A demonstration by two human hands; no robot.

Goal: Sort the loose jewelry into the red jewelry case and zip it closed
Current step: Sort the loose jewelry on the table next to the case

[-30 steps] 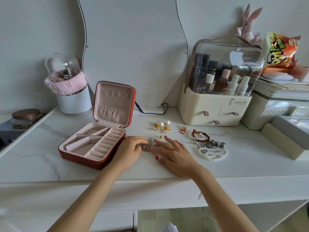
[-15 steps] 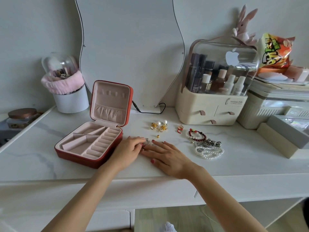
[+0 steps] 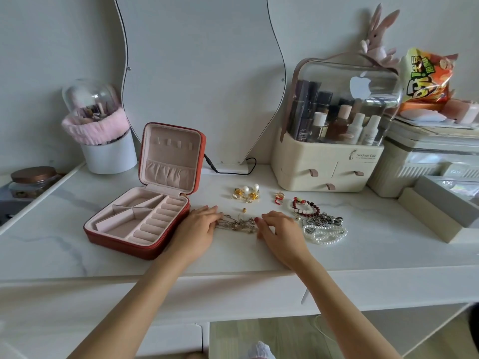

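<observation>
- the left hand (image 3: 199, 230) and right hand (image 3: 281, 233) rest with curled fingertips pinching opposite ends of a tangled gold chain (image 3: 237, 224), just right of the red jewelry case (image 3: 145, 200).
- the chain lies on a white marble-patterned vanity top (image 3: 64, 244) against a pale wall, with a wavy-edged mirror (image 3: 204, 73) behind the case.
- the case sits open, lid upright, its pink velvety lining split into compartments and ring rolls.
- farther right of the case lie pearl earrings (image 3: 246, 193), a red bead bracelet (image 3: 305, 206) and a white pearl strand (image 3: 325, 234).
</observation>
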